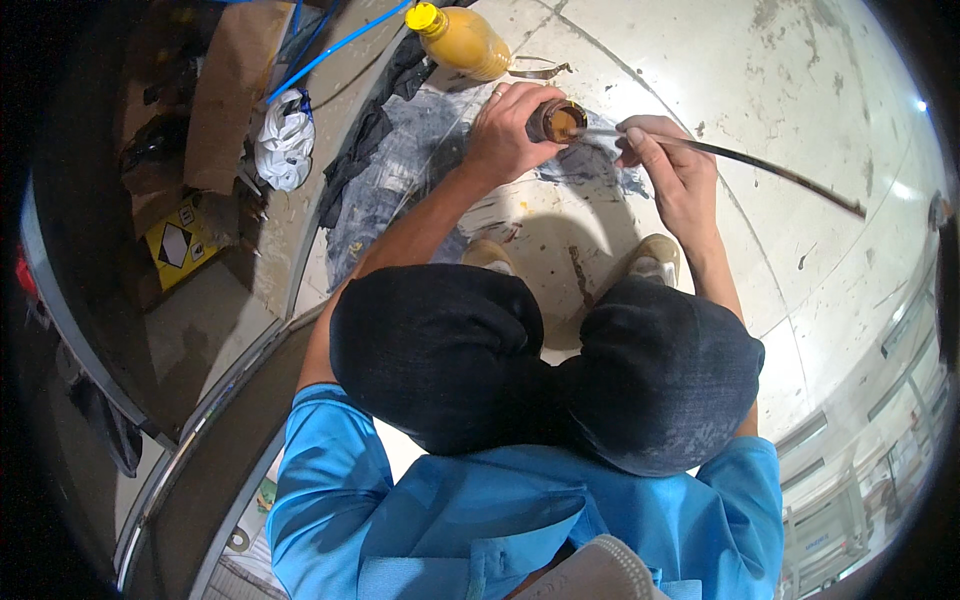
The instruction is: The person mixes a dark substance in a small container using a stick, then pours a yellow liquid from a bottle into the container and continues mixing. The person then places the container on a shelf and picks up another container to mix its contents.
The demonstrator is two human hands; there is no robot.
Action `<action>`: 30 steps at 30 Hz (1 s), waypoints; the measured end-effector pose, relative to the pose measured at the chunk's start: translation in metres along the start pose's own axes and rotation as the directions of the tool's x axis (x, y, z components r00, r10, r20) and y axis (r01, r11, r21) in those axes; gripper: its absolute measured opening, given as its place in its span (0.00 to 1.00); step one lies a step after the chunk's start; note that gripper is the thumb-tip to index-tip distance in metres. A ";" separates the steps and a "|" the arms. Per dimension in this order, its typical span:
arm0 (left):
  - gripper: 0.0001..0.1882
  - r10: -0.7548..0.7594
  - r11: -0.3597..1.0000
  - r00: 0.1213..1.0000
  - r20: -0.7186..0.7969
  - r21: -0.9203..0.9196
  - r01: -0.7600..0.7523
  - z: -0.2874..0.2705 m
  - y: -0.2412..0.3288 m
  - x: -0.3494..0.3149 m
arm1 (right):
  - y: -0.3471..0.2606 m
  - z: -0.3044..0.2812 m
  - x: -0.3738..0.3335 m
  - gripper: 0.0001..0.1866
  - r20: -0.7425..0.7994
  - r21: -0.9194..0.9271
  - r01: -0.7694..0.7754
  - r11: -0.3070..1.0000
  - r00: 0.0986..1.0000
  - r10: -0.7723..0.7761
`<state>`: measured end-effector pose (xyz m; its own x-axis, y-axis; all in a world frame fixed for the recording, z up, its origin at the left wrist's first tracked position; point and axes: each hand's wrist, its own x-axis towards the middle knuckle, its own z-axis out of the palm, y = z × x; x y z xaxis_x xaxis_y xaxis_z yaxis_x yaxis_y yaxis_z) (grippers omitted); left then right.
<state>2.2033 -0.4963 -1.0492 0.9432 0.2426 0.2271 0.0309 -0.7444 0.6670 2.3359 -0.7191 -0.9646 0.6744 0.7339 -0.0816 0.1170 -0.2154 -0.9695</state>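
My left hand (503,137) is closed around a small dark brown jar (547,124), its mouth tipped toward me. Yellow-orange stuff shows inside the jar. Between the thumb and fingers of my right hand (678,178) is a long, thin dark strip (775,170). One end of the strip reaches the jar's mouth; the other sticks out far to the right. Just beyond my left hand, a clear bottle (470,47) of yellow liquid with a yellow cap rests on the floor. A short, bent dark strip (540,72) lies beside the bottle.
I squat over a stained, pale tiled floor (730,60). A smeared grey sheet (400,165) and dark cloth (350,165) lie to the left. Further left are a shelf with cardboard (235,90), a white plastic bag (285,140) and a blue hose (340,48).
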 end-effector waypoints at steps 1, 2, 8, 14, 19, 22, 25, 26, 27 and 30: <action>0.36 -0.003 1.000 1.000 -0.004 -0.017 0.003 0.000 0.000 0.000 | 0.000 0.000 0.000 0.13 -0.005 -0.031 0.018 0.999 1.000 -0.018; 0.36 -0.003 1.000 1.000 -0.009 -0.030 0.003 0.001 0.001 0.000 | -0.001 0.000 0.000 0.13 -0.007 -0.071 0.039 0.997 0.999 -0.040; 0.35 0.015 0.999 0.999 -0.029 -0.034 -0.016 0.000 0.003 0.002 | -0.006 0.003 -0.003 0.13 -0.064 0.045 0.020 0.999 0.998 -0.017; 0.37 -0.008 0.999 1.000 -0.028 -0.048 0.006 -0.006 0.007 0.005 | -0.005 0.002 -0.010 0.14 -0.168 0.190 0.018 0.982 0.986 0.015; 0.37 -0.013 0.998 0.999 -0.041 -0.070 0.010 -0.007 0.009 0.007 | 0.005 -0.003 -0.016 0.15 -0.227 0.374 -0.021 0.927 0.967 0.114; 0.37 -0.006 0.998 0.998 -0.056 -0.057 0.003 -0.006 0.010 0.008 | 0.011 -0.007 -0.020 0.15 -0.290 0.411 -0.038 0.911 0.942 0.170; 0.36 0.001 0.999 0.998 -0.060 -0.037 -0.003 -0.007 0.010 0.009 | 0.017 -0.009 -0.024 0.17 -0.302 0.521 -0.043 0.853 0.925 0.231; 0.35 0.004 0.999 0.998 -0.062 -0.037 -0.007 -0.008 0.010 0.009 | 0.019 -0.010 -0.025 0.16 -0.304 0.553 -0.057 0.831 0.915 0.265; 0.35 0.008 0.999 0.998 -0.064 -0.036 -0.011 -0.009 0.011 0.009 | 0.021 -0.011 -0.026 0.16 -0.305 0.591 -0.066 0.804 0.904 0.298; 0.35 -0.006 0.999 0.997 -0.083 -0.050 0.002 -0.010 0.012 0.010 | 0.029 -0.013 -0.027 0.16 -0.280 0.697 -0.087 0.712 0.881 0.382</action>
<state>2.2097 -0.4973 -1.0318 0.9123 0.2977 0.2811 0.0160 -0.7119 0.7021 2.3307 -0.7534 -0.9880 0.8427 0.3838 -0.3776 -0.4838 0.2319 -0.8439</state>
